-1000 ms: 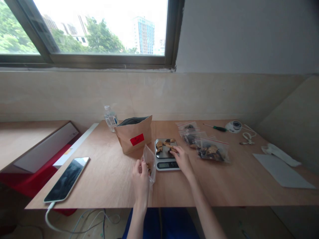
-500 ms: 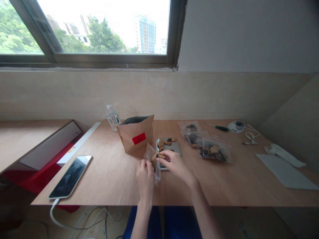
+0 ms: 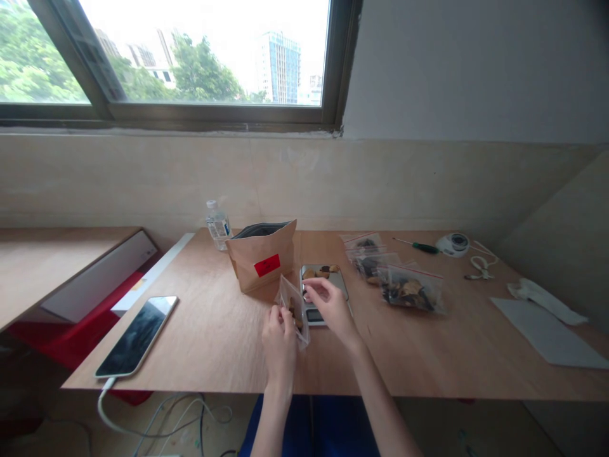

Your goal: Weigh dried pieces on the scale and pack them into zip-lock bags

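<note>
In the head view my left hand [image 3: 280, 336] pinches a clear zip-lock bag [image 3: 289, 293] by its near left side. The bag's mouth is spread, and brown dried slices [image 3: 297, 316] lie inside. My right hand [image 3: 330, 308] is above a small digital scale [image 3: 313, 316], thumb and index finger apart beside the pieces. More dried slices [image 3: 323, 271] rest on the scale's metal plate, partly hidden by my fingers. Behind the bag stands an open kraft paper pouch [image 3: 257, 254] with a red label.
Several filled zip bags [image 3: 409, 289] lie right of the scale. Farther right are a screwdriver [image 3: 425, 247], a white dome camera [image 3: 453, 244] with its cable, and a white sheet [image 3: 542, 327]. A bottle [image 3: 219, 227] and a charging phone [image 3: 137, 336] are on the left.
My right hand has moved from the bag's mouth back over the scale, and the slice it held is now out of its fingers. My left hand keeps hold of the bag.
</note>
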Demonstrator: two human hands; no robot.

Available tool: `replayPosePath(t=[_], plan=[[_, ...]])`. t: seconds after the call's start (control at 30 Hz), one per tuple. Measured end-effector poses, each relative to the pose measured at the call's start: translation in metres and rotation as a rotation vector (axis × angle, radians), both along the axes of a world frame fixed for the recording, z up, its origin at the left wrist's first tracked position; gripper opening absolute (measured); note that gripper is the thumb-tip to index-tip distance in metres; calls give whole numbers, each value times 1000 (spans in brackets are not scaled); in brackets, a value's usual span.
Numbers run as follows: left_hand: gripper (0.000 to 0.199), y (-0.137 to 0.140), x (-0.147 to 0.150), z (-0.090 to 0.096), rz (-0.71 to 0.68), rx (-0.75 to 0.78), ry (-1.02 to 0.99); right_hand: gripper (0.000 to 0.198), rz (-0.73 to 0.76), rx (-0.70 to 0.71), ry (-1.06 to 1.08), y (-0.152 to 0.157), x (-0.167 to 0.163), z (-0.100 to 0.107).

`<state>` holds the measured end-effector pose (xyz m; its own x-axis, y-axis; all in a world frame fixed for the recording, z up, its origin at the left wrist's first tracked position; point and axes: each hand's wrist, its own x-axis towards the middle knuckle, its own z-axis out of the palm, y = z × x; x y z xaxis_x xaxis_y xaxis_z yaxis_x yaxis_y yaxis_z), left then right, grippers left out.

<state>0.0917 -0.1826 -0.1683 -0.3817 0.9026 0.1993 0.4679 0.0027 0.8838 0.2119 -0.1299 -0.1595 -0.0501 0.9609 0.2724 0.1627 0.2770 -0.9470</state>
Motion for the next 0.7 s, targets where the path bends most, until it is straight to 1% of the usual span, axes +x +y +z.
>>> replayPosePath(t=[0.07,0.13,0.23,0.33,0.43,0.5,0.6,0.63,0.7], plan=[[28,0,0,0,8,21,4,20,-111,108,-165,7,2,-7],[28,0,0,-1,11,35,14,20,-167,196,-372,16,3,-17],[28,0,0,-1,8,39,31,23,-132,245,-596,26,6,-35],[27,0,-1,-2,6,36,41,24,-108,251,-682,31,10,-45],[27,1,-1,-4,-3,32,34,21,-120,254,-650,29,12,-41],[27,2,0,-4,-6,34,32,19,-155,250,-523,25,11,-31],[28,3,0,-3,-6,32,40,26,-186,160,-234,14,4,-10],[28,3,1,-2,-8,29,41,30,-167,120,-163,10,2,-2],[28,4,1,-1,-8,23,33,36,-95,65,-104,3,-1,9]])
